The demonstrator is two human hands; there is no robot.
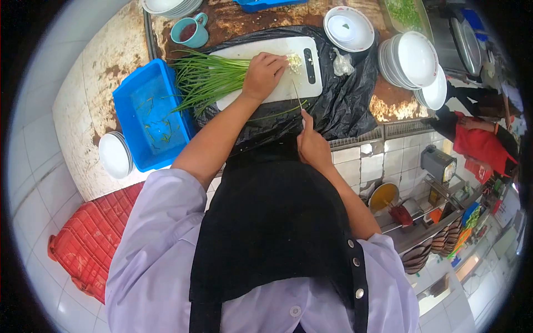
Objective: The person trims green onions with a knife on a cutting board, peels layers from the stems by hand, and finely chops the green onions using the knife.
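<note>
A large bunch of green onions [208,75] lies across the white cutting board [280,49], its long leaves spilling over the left end. My left hand [265,73] presses down on the bunch near its right end, fingers curled over the stalks. Just beyond those fingertips sits a small heap of chopped pale pieces [294,62]. My right hand [314,147] grips a knife [298,94] by its handle. The blade points away from me over the board's near edge, apart from the bunch. A loose green stalk [283,114] lies below the board, crossing near the blade.
Black plastic sheeting [347,105] lies under the board. At left stands a blue basin [125,119] with scraps; behind it is a teal mug [191,33]. Stacked bowls [419,58], a plate [361,28] and a small clear bag [342,64] are at right. A person in red [480,141] is farther right.
</note>
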